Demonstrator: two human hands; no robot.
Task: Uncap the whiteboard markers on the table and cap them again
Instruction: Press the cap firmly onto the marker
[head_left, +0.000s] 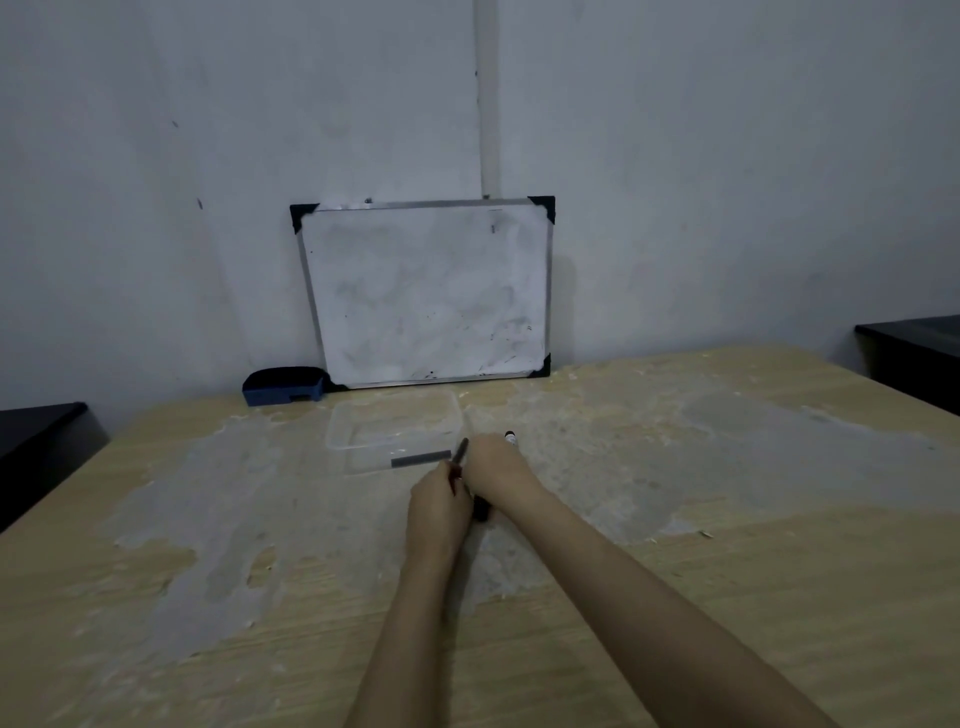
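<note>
gripping a marker (460, 453) — no lettering legible.

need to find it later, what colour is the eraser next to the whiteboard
Blue, with a dark top; the eraser shows in the head view, left of the whiteboard.

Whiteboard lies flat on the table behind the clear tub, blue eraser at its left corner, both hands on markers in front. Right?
Not quite. The whiteboard is not flat: the head view shows it standing on its lower edge, leaning against the wall. The rest holds: the clear tub sits in front of it, the blue eraser is at its left corner, and the left hand and right hand are on markers.
</note>
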